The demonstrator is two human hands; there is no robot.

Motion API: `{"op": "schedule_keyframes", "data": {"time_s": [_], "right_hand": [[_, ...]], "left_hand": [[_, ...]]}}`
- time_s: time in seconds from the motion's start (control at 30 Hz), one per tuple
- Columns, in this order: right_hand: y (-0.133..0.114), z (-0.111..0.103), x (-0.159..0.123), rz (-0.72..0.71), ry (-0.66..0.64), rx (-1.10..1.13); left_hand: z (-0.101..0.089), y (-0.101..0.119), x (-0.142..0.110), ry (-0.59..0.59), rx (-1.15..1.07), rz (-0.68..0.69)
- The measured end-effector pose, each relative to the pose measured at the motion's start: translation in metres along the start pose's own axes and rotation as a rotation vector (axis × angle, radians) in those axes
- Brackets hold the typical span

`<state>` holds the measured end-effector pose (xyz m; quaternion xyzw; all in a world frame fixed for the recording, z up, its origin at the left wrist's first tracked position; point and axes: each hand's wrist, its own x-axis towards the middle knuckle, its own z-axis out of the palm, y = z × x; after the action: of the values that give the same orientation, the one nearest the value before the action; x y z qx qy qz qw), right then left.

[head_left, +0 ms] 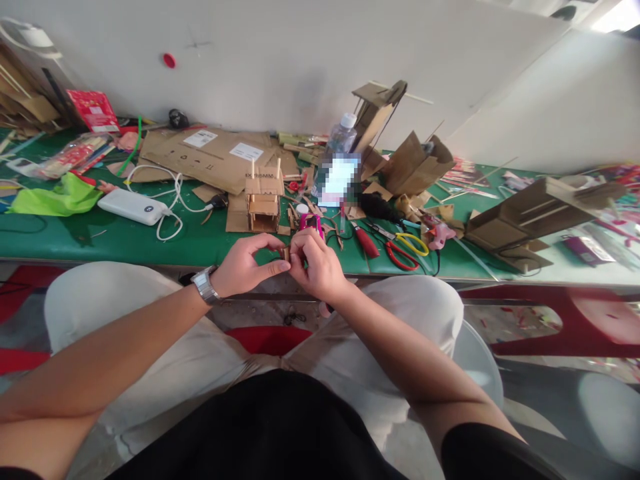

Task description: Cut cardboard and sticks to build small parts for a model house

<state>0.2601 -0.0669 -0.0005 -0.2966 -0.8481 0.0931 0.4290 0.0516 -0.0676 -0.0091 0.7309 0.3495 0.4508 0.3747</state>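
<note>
One small brown piece [287,254] is pinched in the fingertips of both the left hand [247,264] and the right hand [317,265] in the head view, at the front edge of the green desk [65,235]. A cardboard frame [264,207] stands just beyond. Leftward lies a white power bank [131,206]; a clear bottle [342,139] stands toward the back edge.

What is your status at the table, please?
Left hand and right hand together, small brown piece between them. Cardboard frame standing just beyond. Possibly in the way: pink item close behind right hand.
</note>
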Motion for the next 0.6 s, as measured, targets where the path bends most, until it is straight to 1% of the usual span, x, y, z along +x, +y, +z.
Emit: {"op": "schedule_keyframes", "data": {"time_s": [0.13,0.2,0.33,0.47,0.6], "right_hand": [[-0.0006,0.0019,-0.001,-0.007,-0.009,0.024],[-0.0004,0.0026,-0.0012,-0.015,-0.004,0.03],[0.0003,0.0033,-0.0011,-0.039,0.005,0.034],[0.0008,0.0034,-0.0013,-0.046,0.008,0.046],[0.0005,0.0015,-0.0012,-0.041,0.014,0.059]], "left_hand": [[0.0055,-0.0024,0.001,-0.027,-0.271,-0.077],[0.0064,-0.0012,0.0018,-0.039,-0.361,-0.121],[0.0051,0.0036,0.0033,-0.057,-0.454,-0.183],[0.0052,0.005,0.0036,-0.075,-0.527,-0.214],[0.0068,0.0029,0.0036,-0.055,-0.565,-0.24]]}}
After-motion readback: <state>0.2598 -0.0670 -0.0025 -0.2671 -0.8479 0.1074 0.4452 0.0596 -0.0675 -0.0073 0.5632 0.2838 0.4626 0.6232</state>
